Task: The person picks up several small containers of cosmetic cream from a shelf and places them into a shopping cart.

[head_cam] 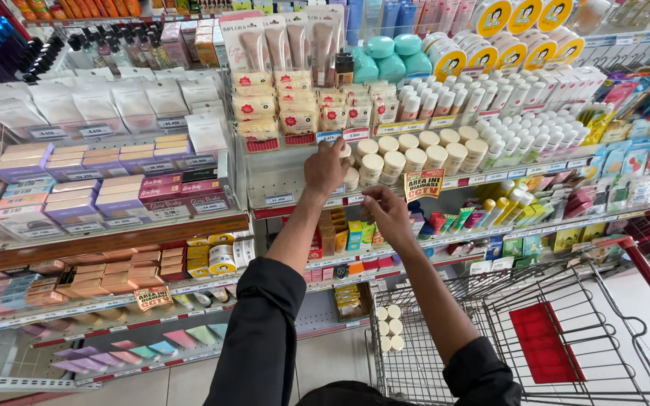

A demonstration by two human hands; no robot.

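Left hand (325, 167) on upright jar (346, 153)

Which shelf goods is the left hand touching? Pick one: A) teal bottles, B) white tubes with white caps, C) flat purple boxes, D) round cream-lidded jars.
D: the left hand rests on the row of round cream-lidded jars, while the right hand hovers just below that shelf.

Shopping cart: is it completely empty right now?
No. The wire shopping cart already holds several small cream-lidded jars at its front left corner, like the ones on the shelf by the left hand.
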